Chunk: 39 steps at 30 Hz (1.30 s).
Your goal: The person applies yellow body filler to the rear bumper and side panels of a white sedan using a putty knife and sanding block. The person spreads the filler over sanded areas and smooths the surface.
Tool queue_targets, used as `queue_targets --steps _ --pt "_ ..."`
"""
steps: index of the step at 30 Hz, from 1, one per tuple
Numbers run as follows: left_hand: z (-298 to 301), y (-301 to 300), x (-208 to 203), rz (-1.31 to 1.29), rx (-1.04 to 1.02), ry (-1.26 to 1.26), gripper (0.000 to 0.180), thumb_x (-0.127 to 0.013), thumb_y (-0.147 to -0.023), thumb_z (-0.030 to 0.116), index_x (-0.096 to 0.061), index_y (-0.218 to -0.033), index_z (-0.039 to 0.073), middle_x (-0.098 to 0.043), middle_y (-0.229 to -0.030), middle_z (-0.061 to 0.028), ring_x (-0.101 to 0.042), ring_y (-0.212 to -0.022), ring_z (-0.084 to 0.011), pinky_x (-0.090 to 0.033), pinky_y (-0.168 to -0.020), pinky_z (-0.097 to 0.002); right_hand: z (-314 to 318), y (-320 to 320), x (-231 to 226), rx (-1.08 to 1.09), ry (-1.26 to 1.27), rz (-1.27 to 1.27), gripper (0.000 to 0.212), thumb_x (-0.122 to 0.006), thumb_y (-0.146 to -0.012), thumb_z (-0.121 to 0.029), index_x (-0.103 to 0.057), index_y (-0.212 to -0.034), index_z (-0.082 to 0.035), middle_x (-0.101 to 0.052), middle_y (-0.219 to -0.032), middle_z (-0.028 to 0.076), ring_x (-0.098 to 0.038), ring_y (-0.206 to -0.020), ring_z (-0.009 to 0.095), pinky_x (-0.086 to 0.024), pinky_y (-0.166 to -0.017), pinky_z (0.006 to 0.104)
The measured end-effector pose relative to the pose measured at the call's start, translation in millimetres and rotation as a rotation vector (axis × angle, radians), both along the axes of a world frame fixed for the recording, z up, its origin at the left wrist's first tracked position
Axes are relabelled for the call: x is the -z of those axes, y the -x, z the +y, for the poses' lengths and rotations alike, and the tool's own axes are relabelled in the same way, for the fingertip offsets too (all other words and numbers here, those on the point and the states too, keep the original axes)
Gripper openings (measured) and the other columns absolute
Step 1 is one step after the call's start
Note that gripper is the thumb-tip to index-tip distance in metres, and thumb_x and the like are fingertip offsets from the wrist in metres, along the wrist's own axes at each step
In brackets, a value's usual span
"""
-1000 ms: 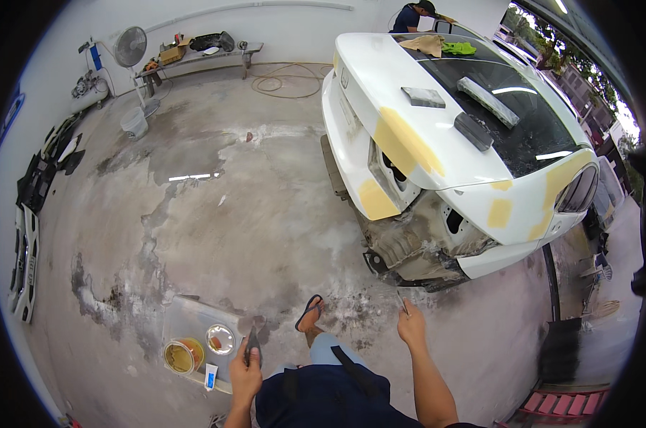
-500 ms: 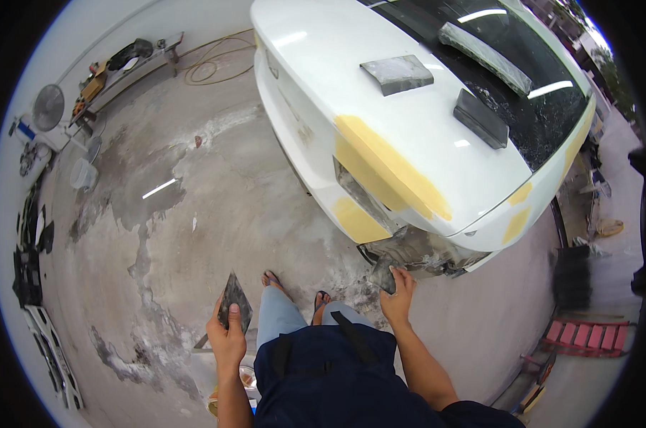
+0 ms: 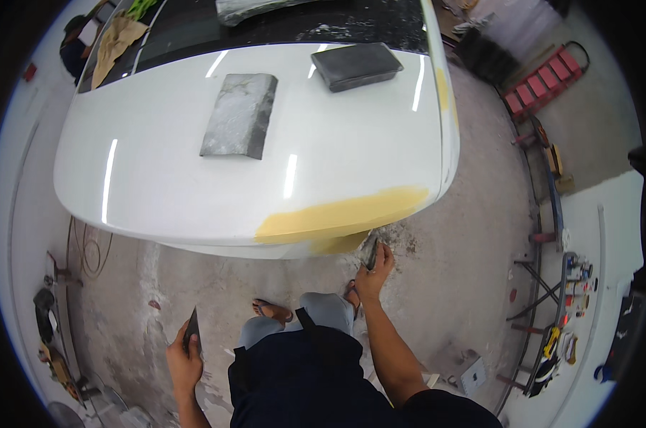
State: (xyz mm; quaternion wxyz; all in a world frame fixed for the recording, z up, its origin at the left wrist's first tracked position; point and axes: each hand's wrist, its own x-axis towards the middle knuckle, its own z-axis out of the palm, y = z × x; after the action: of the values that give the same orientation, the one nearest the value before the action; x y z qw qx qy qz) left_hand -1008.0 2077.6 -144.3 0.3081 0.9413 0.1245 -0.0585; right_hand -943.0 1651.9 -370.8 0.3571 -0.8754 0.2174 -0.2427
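Observation:
My left hand (image 3: pixel 183 365) is closed, with the thumb along a dark, thin, flat pointed piece (image 3: pixel 192 331) that shows nearly edge-on. My right hand (image 3: pixel 377 274) pinches a small dark grey flat piece (image 3: pixel 370 252) just below the car's rear edge. In front of me is a white car's rear end (image 3: pixel 151 164). A yellow filler patch (image 3: pixel 344 214) covers the edge above my right hand. A grey, dusty, curved block (image 3: pixel 237 114) and a black block (image 3: pixel 357 68) lie on the white panel.
Another person (image 3: pixel 73 50) is beyond the car at the far left. A red-slatted rack (image 3: pixel 544 84) stands at the right. Along the right wall runs a bench with bottles (image 3: pixel 578 285) and tools. A hose (image 3: pixel 92 250) lies coiled on the left floor.
My view has swung to the right, and I now face the car's rear squarely. Both hands keep their pieces; the left one's piece has turned from broad side to nearly edge-on.

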Motion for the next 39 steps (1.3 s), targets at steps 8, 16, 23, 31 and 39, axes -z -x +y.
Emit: queue_targets --steps 8,16,23,31,39 --pt "78 -55 -20 0.167 0.306 -0.214 0.032 -0.056 -0.097 0.01 -0.064 -0.126 -0.001 -0.072 -0.094 -0.0269 -0.073 -0.087 -0.0412 -0.054 -0.076 -0.0435 43 -31 21 0.138 0.173 -0.165 0.084 -0.056 -0.059 0.004 -0.056 -0.141 -0.013 -0.048 -0.138 0.017 -0.04 -0.125 0.039 -0.033 -0.108 0.0535" --pt "71 -25 -2 0.254 0.349 -0.356 0.038 -0.062 -0.095 0.016 -0.063 -0.126 -0.006 -0.069 -0.109 -0.0328 -0.066 -0.106 -0.0482 -0.052 -0.091 -0.047 39 -27 47 0.019 0.291 -0.194 0.084 -0.062 -0.056 -0.001 -0.059 -0.138 -0.019 -0.05 -0.14 0.011 -0.043 -0.124 0.037 -0.034 -0.108 0.052" --pt "63 -1 9 0.261 0.346 -0.357 0.036 -0.063 -0.093 0.015 -0.065 -0.12 -0.009 -0.07 -0.105 -0.0316 -0.068 -0.102 -0.0474 -0.052 -0.09 -0.0471 20 -29 61 0.16 0.214 -0.205 0.083 -0.062 -0.059 0.0 -0.059 -0.139 -0.02 -0.05 -0.141 0.01 -0.042 -0.123 0.037 -0.036 -0.106 0.0512" --pt "36 -3 8 0.299 0.317 -0.348 0.034 -0.062 -0.094 0.016 -0.066 -0.119 -0.008 -0.071 -0.102 -0.0307 -0.069 -0.098 -0.046 -0.054 -0.086 -0.0464 9 -32 56 0.121 0.221 -0.259 0.078 -0.064 -0.058 -0.006 -0.062 -0.135 -0.019 -0.053 -0.137 0.01 -0.046 -0.119 0.035 -0.038 -0.103 0.05" --pt "22 -1 13 0.35 0.328 -0.458 0.034 -0.062 -0.094 0.019 -0.067 -0.115 -0.007 -0.071 -0.096 -0.031 -0.07 -0.095 -0.0465 -0.054 -0.082 -0.0481 0 -33 51 0.062 0.21 -0.272 0.078 -0.066 -0.056 -0.008 -0.065 -0.132 -0.022 -0.055 -0.134 0.007 -0.046 -0.116 0.034 -0.04 -0.1 0.0486"
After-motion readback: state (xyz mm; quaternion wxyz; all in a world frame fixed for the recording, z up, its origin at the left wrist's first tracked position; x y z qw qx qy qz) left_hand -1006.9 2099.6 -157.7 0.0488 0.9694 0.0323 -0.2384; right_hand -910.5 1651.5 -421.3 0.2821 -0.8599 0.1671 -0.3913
